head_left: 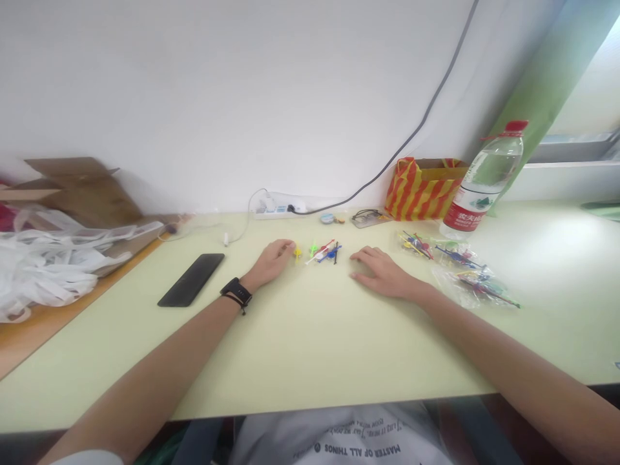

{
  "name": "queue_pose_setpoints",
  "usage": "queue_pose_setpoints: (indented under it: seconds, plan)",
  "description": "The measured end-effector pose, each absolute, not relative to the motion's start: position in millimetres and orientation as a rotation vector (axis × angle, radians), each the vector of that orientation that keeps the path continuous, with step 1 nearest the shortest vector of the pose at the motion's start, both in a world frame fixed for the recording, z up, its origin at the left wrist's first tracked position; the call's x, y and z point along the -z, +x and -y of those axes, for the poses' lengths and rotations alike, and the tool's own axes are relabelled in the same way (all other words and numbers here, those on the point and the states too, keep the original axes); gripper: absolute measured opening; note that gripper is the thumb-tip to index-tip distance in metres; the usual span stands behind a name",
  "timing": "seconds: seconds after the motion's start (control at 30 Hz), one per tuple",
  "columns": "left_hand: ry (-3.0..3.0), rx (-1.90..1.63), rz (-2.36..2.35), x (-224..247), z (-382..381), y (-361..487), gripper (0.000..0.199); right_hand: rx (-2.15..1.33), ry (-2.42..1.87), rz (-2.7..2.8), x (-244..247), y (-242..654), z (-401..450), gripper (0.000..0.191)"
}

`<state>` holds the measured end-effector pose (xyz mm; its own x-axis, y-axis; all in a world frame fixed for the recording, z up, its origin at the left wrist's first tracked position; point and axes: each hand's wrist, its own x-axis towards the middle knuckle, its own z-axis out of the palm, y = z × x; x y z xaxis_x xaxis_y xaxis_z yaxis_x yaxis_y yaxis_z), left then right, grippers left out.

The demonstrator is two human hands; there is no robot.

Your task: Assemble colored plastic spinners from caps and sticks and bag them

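My left hand [272, 261], with a black watch [236, 292] on its wrist, rests on the table [310, 342]. Its fingers reach out loosely, tips right beside a small yellow plastic piece [298, 252]; whether they touch it I cannot tell. To the right of that piece lie a bright green piece [314, 248], a thin red-and-white stick [320, 252] and a blue piece [330, 253] with a dark stick [336, 252] across it. My right hand [380, 271] lies palm down to the right of this group, fingers apart, holding nothing.
Clear packets of coloured plastic pieces [479, 281] lie at right, before a water bottle [484, 184] and striped bag [421, 190]. A black phone [191, 279] is left. White plastic bags [53, 258] and a cardboard box [92, 194] fill the far left. A power strip [278, 210] sits by the wall.
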<state>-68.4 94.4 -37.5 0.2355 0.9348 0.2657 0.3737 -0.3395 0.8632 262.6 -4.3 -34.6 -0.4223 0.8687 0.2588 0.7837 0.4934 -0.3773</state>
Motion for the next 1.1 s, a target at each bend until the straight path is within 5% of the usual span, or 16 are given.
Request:
queue_pose_setpoints:
  seconds: [0.23, 0.37, 0.6, 0.9, 1.1]
  plan:
    - [1.918, -0.916, -1.159, 42.7, -93.6, -61.4, 0.05, -0.329, -1.577, 2.257, 53.7, 260.1, -20.1, 0.102]
    - [1.934, -0.861, -1.213, 45.0, -109.5, -49.4, 0.053, -0.384, -1.527, 2.253, 52.4, 251.8, -35.1, 0.116]
    - [2.01, -0.786, -1.156, 43.1, -136.8, -8.4, 0.053, -0.359, -1.474, 2.321, 47.0, 233.0, -62.7, 0.12]
    - [2.354, -0.535, -0.981, 37.9, -81.7, -0.8, 0.096, -0.27, -1.26, 2.409, 56.5, 230.3, -49.5, 0.097]
    - [2.39, -0.568, -0.774, 22.0, -47.5, 2.7, 0.068, -0.281, -1.118, 2.382, 51.8, 225.0, -10.7, 0.087]
